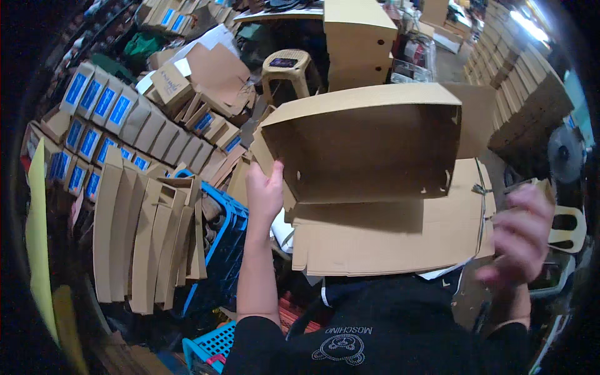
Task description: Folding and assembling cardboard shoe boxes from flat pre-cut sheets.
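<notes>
A brown cardboard box (369,150), folded into a shallow tray shape, is held up in front of me with its open side facing me. Small slots or tabs show at its lower corners. My left hand (265,190) grips its left edge, thumb upward. To the right, clear of the box, my right hand (519,231) is smeared by motion, so its fingers cannot be read. Under the box, a stack of flat cardboard sheets (362,247) lies across my lap area, with a dark knotted string (480,189) at its right side.
Several folded box trays (147,237) stand on a blue crate (219,244) at my left. Behind them are rows of boxes with blue labels (106,103). A plastic stool (290,65) stands beyond, and tall cardboard stacks (531,94) rise at the far right.
</notes>
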A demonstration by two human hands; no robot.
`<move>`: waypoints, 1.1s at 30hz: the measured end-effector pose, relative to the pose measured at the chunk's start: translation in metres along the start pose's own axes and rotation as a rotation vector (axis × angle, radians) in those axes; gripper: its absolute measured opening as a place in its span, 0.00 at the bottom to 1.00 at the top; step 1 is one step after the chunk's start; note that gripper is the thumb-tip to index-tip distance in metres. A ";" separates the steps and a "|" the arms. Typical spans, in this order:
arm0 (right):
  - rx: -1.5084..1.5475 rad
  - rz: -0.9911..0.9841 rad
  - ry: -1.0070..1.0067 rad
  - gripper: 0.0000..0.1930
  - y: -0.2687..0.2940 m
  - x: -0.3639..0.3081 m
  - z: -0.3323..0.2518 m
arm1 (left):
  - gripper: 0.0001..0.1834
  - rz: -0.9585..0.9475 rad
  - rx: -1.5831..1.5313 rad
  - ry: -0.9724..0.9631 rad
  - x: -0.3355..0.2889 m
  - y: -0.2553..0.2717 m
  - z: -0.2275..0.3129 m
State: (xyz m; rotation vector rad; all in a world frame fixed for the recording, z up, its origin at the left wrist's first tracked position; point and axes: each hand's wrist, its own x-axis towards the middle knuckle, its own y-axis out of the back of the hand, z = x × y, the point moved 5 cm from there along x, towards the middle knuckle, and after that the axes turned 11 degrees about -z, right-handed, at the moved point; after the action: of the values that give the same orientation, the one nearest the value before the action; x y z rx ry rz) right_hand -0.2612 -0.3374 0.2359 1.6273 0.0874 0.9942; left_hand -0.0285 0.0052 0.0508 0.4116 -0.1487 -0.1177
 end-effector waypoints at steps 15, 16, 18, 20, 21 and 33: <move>0.155 -0.865 -0.297 0.68 -0.088 0.043 0.143 | 0.16 -0.100 -0.295 -0.323 0.016 -0.025 -0.020; 0.144 -0.916 -0.325 0.68 -0.102 0.044 0.143 | 0.15 -0.210 -0.331 -0.240 0.016 -0.021 -0.025; 0.316 -0.962 -0.348 0.68 -0.122 0.044 0.148 | 0.15 -0.236 -0.339 -0.238 0.021 -0.026 -0.023; 0.586 -0.942 -0.341 0.67 -0.136 0.046 0.138 | 0.18 -0.257 -0.301 -0.217 0.019 -0.030 -0.013; 0.594 -0.945 -0.341 0.67 -0.138 0.048 0.131 | 0.18 -0.258 -0.298 -0.209 0.019 -0.035 -0.006; 0.533 -0.812 -0.432 0.44 -0.161 0.088 0.111 | 0.34 -0.158 -0.007 -0.580 0.043 -0.059 0.042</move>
State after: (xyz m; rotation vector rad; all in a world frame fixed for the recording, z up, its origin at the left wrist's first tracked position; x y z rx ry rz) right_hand -0.0642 -0.3224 0.1532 1.9869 0.7046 -0.0249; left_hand 0.0015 -0.0706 0.0698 0.3730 -0.6873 -0.3923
